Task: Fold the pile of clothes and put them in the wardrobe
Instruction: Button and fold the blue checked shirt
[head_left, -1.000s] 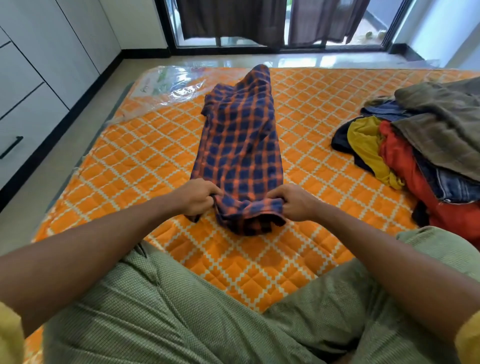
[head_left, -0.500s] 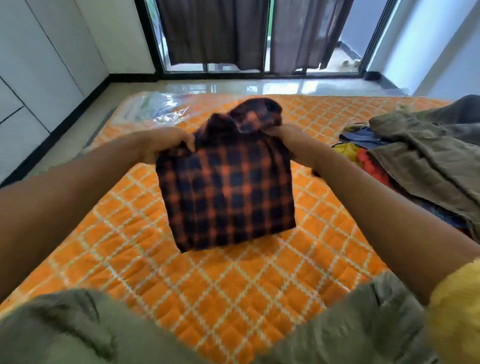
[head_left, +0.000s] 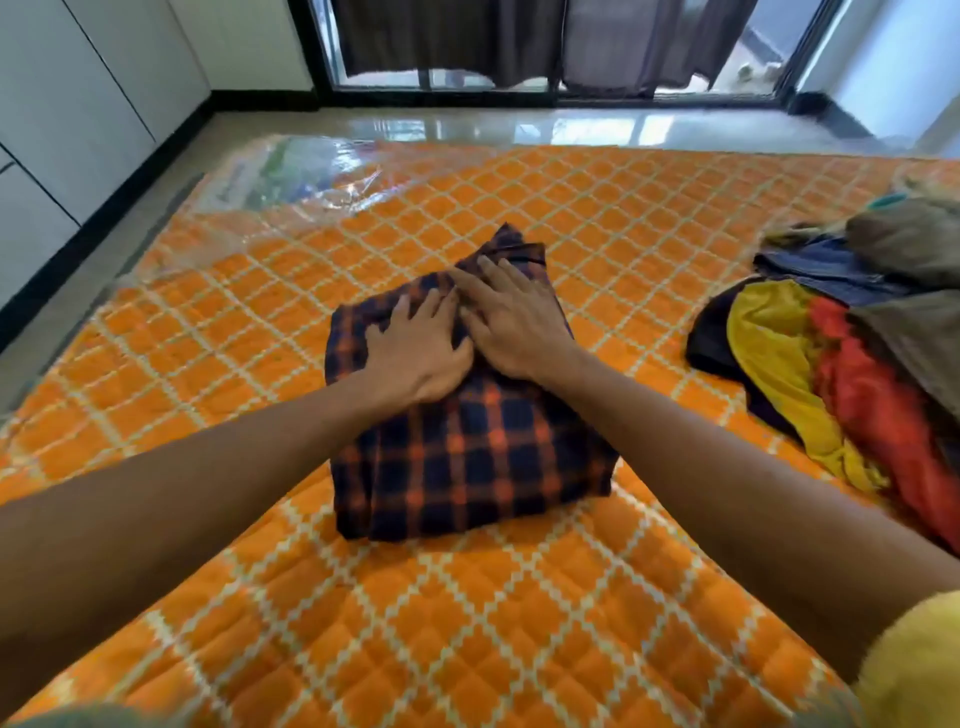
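Lowered shirt (head_left: 467, 457) now folded, left hand (head_left: 415, 353) and right hand (head_left: 514, 322) flat — pressing

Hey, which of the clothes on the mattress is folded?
The navy-and-orange plaid shirt, a folded rectangle under the left hand and right hand. The others lie crumpled in the pile at right.

2 forearms in view, both bare from wrist upward: left forearm (head_left: 182, 499), right forearm (head_left: 727, 478). Left hand (head_left: 415, 348) and right hand (head_left: 511, 322) uncovered. Yellow sleeve (head_left: 914, 670) at near end of right arm, lower right corner, soft-looking, blurred. Strip of green garment (head_left: 78, 719) along bottom edge, lower left; blurred, cut off by frame.
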